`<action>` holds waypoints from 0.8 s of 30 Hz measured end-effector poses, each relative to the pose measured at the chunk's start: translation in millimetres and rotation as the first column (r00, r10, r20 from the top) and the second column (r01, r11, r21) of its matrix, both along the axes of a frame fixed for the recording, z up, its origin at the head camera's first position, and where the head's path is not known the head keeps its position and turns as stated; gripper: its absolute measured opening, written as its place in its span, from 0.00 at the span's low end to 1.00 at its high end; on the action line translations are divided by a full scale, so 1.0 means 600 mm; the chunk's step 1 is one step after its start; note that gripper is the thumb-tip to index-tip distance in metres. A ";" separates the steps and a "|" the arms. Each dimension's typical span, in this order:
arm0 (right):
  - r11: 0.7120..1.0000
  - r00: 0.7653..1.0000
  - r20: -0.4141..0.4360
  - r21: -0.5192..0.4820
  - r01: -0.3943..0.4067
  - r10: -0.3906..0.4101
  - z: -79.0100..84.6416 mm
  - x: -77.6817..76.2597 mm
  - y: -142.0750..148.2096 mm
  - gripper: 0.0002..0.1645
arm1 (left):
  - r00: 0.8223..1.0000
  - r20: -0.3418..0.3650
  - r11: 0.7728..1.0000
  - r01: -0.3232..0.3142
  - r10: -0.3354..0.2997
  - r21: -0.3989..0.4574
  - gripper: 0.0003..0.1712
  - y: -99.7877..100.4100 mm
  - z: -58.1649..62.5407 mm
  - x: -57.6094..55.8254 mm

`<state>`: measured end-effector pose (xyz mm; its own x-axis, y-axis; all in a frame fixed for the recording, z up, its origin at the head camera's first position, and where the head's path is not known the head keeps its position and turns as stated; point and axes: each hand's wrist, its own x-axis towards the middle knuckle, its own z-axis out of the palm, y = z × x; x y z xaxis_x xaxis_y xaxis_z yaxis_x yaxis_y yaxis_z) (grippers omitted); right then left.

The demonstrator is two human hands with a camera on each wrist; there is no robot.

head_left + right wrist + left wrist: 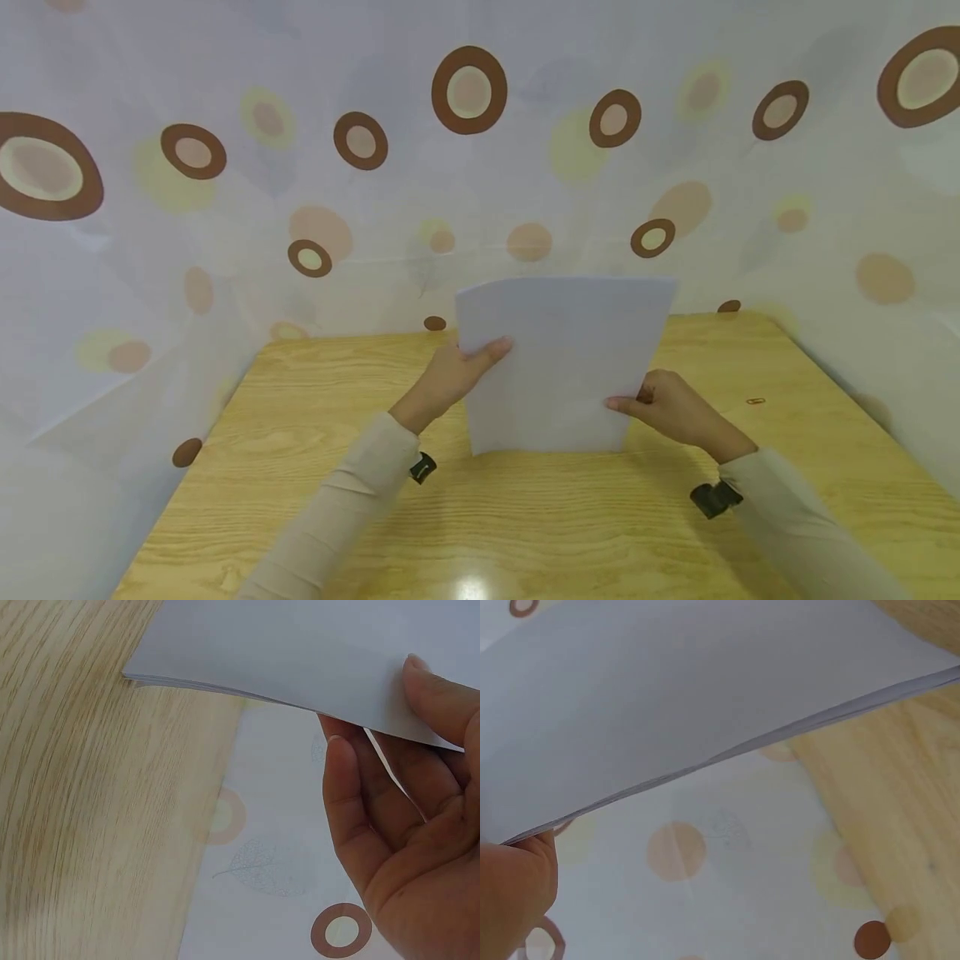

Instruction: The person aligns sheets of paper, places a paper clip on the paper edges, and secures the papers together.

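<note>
My left fingers [491, 353] and right fingers [628, 407] pinch the white paper sheets [562, 358] by their nine- and four-o'clock edges — worktop [555, 525] opening toward six, paperclip [755, 402] at three.

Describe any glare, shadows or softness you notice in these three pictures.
Head view: a bright glare spot on the table at the bottom edge, a soft shadow beside the right sleeve; left wrist view: dim greyish paper sheets, left hand slightly soft; right wrist view: wood grain legible, right hand's palm shaded.
</note>
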<state>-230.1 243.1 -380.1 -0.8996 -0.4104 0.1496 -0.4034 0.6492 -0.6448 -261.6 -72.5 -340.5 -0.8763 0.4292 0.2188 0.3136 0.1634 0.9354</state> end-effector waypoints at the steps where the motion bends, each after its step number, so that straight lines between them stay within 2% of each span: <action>1: 1.000 1.000 0.003 0.000 0.000 0.000 0.000 0.000 0.000 0.32 | 1.000 -0.019 1.000 0.009 -0.009 0.014 0.28 -0.001 0.009 -0.001; 5: 0.999 0.999 0.017 -0.023 -0.026 0.027 0.002 -0.002 0.001 0.19 | 0.992 -0.123 0.993 0.055 -0.042 0.103 0.17 -0.002 0.041 -0.008; 7: 0.998 0.999 0.023 -0.038 -0.048 0.049 0.003 -0.003 0.003 0.13 | 0.989 -0.143 0.993 0.044 -0.028 0.112 0.13 0.000 0.053 -0.008; 9: 0.998 0.998 0.016 -0.028 -0.065 0.065 0.005 -0.004 0.007 0.12 | 0.988 -0.150 0.992 0.041 -0.023 0.119 0.11 0.002 0.059 -0.007; 15: 0.985 0.996 -0.037 0.157 -0.074 0.081 0.011 -0.007 0.062 0.13 | 0.990 -0.138 0.992 0.026 -0.008 0.127 0.11 0.006 0.063 -0.002; 18: 0.978 0.998 -0.055 0.205 -0.026 0.038 0.011 -0.013 0.107 0.17 | 0.992 -0.130 0.991 0.022 -0.004 0.134 0.11 0.006 0.061 -0.001; 20: 0.969 0.998 -0.059 0.243 0.041 -0.028 0.007 -0.016 0.138 0.21 | 0.993 -0.117 0.992 0.016 -0.001 0.126 0.12 0.006 0.059 0.000; 22: 0.946 0.993 -0.055 0.305 0.114 -0.101 -0.001 -0.020 0.170 0.24 | 0.995 -0.098 0.994 0.011 0.000 0.110 0.12 0.006 0.055 0.000; 24: 0.910 0.986 -0.034 0.381 0.165 -0.165 -0.011 -0.021 0.197 0.27 | 0.996 -0.085 0.996 0.003 0.004 0.087 0.13 0.007 0.050 0.000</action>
<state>-242.9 361.3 -386.4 -0.9593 -0.2821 0.0123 -0.2698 0.9029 -0.3347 -261.6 -68.5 -310.3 -0.8532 0.4046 0.3292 0.3926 0.0827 0.9160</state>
